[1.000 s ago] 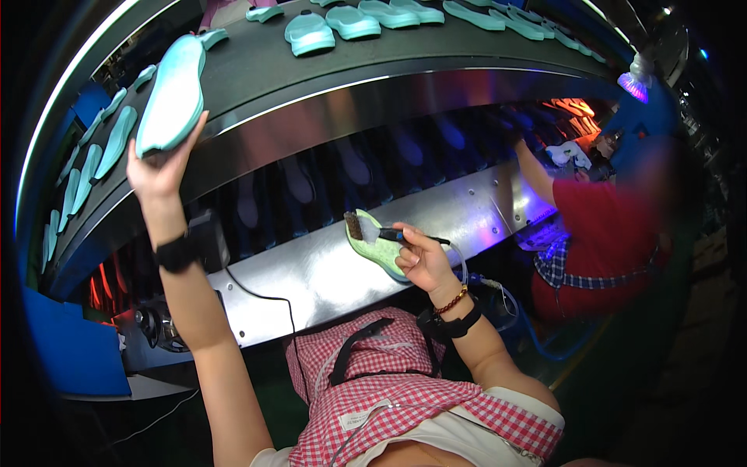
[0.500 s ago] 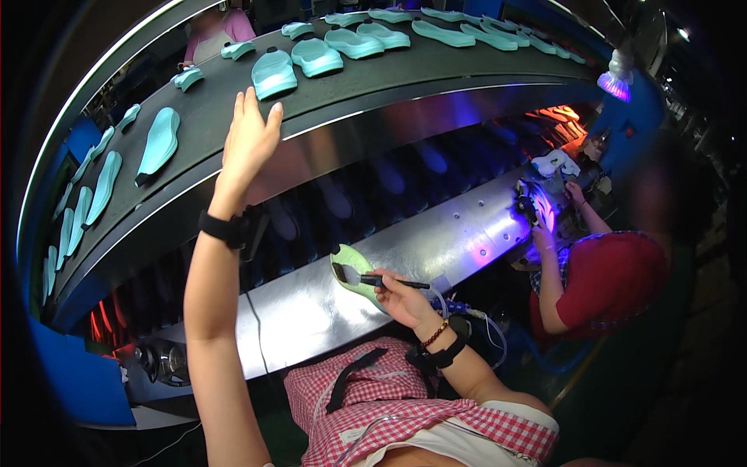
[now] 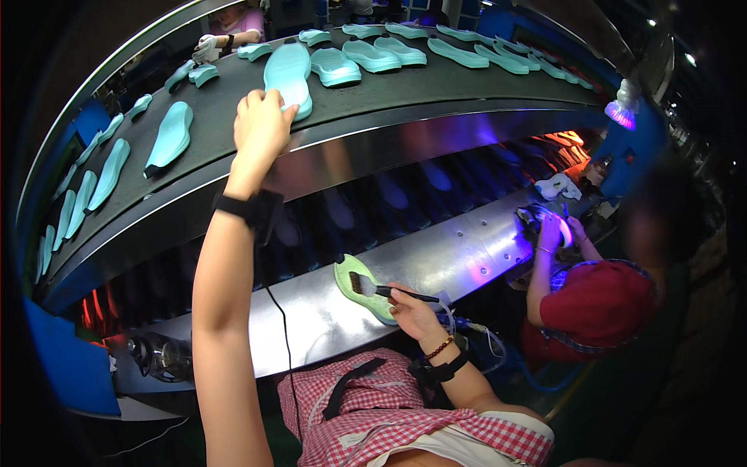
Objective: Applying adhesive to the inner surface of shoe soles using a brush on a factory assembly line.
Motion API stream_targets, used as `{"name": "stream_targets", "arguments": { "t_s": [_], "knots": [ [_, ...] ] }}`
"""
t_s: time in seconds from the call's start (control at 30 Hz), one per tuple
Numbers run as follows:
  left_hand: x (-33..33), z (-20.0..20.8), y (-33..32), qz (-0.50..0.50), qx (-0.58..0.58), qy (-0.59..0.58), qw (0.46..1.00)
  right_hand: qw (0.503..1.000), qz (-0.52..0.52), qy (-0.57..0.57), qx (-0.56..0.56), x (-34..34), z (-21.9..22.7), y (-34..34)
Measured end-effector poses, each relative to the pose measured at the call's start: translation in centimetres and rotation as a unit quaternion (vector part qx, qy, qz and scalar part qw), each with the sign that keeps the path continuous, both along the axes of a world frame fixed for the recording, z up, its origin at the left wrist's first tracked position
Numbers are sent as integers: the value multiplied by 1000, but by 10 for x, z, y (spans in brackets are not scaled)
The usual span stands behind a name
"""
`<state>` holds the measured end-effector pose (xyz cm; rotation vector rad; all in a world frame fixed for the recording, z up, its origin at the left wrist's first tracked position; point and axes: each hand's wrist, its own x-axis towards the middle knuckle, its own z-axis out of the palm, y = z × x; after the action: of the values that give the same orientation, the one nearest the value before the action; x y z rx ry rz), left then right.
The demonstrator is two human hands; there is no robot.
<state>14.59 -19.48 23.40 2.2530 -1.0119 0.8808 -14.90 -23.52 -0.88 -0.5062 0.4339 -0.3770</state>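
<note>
My left hand (image 3: 263,127) reaches up over the belt, its fingers closed on the near end of a light-teal shoe sole (image 3: 287,71). The sole's far end points away from me, and its underside is hidden. Lower down, my right hand (image 3: 413,313) grips the black handle of a flat brush (image 3: 387,292). The brush's dark bristles lie over a pale-green shoe sole (image 3: 348,274) on the metal ledge. Whether the bristles touch its surface I cannot tell.
More teal soles (image 3: 170,134) lie along the dark conveyor belt (image 3: 226,117). A co-worker in red (image 3: 595,300) handles a shoe at the right, near a glowing lamp (image 3: 622,107). Another person's gloved hand (image 3: 205,48) is across the belt. A metal ledge (image 3: 436,249) runs below.
My left hand has gone from spread beside the teal sole to closed on its near end, and the sole now shows at a longer angle. My right hand keeps the brush over the green sole.
</note>
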Motion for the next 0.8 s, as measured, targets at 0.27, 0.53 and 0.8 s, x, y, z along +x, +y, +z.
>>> {"name": "stream_targets", "arguments": {
  "t_s": [0.27,0.53,0.8],
  "knots": [
    [-64,-54,107,-289,-596,265,701,999,-15,45,-3,17,-5,-2],
    [-93,-80,216,-464,-264,648,543,999,-20,44,-24,23,2,-3],
    [-94,-175,226,-358,-226,758,497,995,2,4,-99,31,16,9]
  ]
}}
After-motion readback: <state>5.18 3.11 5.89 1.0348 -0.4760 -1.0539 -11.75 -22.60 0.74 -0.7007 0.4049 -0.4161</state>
